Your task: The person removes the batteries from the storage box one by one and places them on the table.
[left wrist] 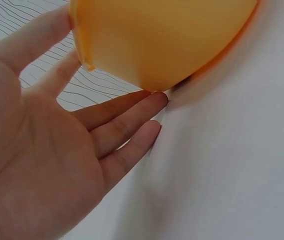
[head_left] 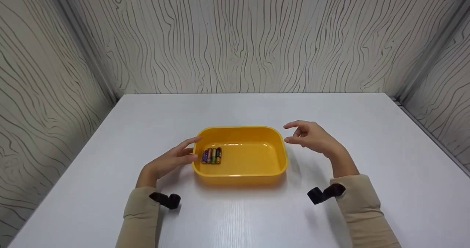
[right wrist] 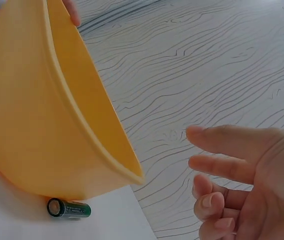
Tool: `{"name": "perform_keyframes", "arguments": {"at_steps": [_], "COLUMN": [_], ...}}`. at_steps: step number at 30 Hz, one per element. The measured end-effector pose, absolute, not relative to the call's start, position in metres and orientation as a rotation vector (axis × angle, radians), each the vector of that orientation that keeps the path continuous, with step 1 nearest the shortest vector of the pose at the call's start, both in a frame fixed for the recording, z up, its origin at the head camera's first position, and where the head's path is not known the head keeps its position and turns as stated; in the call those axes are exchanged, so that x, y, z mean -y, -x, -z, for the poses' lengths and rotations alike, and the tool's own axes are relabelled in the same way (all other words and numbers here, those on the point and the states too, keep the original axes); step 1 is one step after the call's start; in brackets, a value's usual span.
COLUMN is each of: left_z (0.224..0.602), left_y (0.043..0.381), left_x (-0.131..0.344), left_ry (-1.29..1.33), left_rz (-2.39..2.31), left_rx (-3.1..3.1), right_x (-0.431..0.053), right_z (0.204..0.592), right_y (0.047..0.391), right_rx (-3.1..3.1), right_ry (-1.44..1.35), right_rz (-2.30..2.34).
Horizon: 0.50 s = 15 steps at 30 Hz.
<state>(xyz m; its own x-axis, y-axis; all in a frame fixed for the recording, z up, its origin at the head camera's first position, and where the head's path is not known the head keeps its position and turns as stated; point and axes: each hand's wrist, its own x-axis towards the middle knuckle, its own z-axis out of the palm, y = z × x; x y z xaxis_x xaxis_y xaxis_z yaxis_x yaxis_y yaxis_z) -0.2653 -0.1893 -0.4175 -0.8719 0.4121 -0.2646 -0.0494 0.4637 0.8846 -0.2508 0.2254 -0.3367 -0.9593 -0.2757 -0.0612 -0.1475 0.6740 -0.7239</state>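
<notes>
A yellow plastic tub (head_left: 240, 179) stands on the white table, with several batteries (head_left: 212, 156) side by side at the left of its floor. My left hand (head_left: 169, 163) grips the tub's left end; thumb and index finger reach over the rim while the other fingertips touch low on the outer wall (left wrist: 161, 45). Off the tub's right end, my right hand (head_left: 310, 136) hovers with nothing in it, thumb and index finger apart and the other fingers bent. In the right wrist view, a green battery (right wrist: 69, 208) lies on the table by the tub's base; the head view does not show it.
White tabletop (head_left: 235, 215) surrounds the tub. Behind it rises a wood-grain panel (head_left: 235, 39), with similar panels at left and right. A small black camera (head_left: 170, 201) sits on the left wrist, another camera (head_left: 323, 194) on the right.
</notes>
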Motion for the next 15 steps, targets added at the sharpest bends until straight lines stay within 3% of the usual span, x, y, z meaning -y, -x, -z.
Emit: {"name": "perform_keyframes", "arguments": {"at_steps": [15], "left_z": [0.418], "left_y": [0.266], "left_x": [0.190], "left_ry": [-0.335], "left_rz": [-1.451], "left_rx": [-2.212], "right_x": [-0.177], "right_z": [0.340], "right_y": [0.254], "right_rx": [-2.692], "right_ry": [0.613], "right_rz": [1.061]}}
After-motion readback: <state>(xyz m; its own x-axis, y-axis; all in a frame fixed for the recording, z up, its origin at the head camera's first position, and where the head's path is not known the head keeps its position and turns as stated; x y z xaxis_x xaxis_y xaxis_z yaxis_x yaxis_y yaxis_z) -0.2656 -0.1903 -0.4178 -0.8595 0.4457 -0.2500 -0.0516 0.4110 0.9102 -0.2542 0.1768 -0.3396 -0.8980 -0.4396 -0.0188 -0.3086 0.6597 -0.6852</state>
